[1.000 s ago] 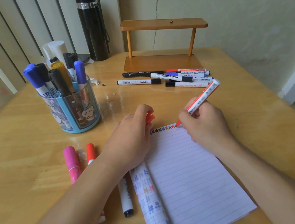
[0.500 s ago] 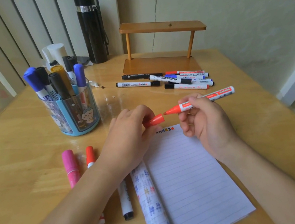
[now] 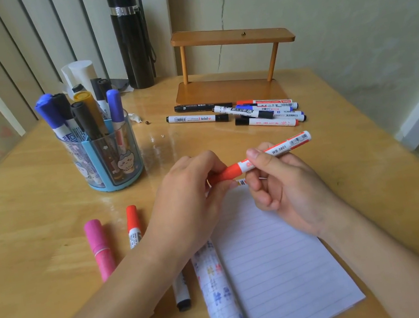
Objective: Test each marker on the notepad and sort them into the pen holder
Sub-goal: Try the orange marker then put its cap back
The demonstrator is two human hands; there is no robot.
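Observation:
Above the top edge of the lined notepad (image 3: 272,254) I hold a red marker (image 3: 282,147) level. My right hand (image 3: 285,184) grips its white barrel. My left hand (image 3: 191,204) pinches the red cap (image 3: 229,172), which sits on the marker's tip end. The blue pen holder (image 3: 109,159) stands at the left with several markers upright in it. A pile of several markers (image 3: 248,114) lies further back on the table. Beside my left forearm lie a pink marker (image 3: 99,248), a red marker (image 3: 132,225) and a black-capped marker (image 3: 181,292).
A small wooden shelf (image 3: 233,64) stands at the back against the wall, with a black flask (image 3: 131,38) to its left. White rolls (image 3: 81,72) stand behind the pen holder. The table's right edge (image 3: 397,153) runs close to the wall.
The marker tip has lifted off the notepad and swung level. The cap in my left hand has met the tip and now covers it.

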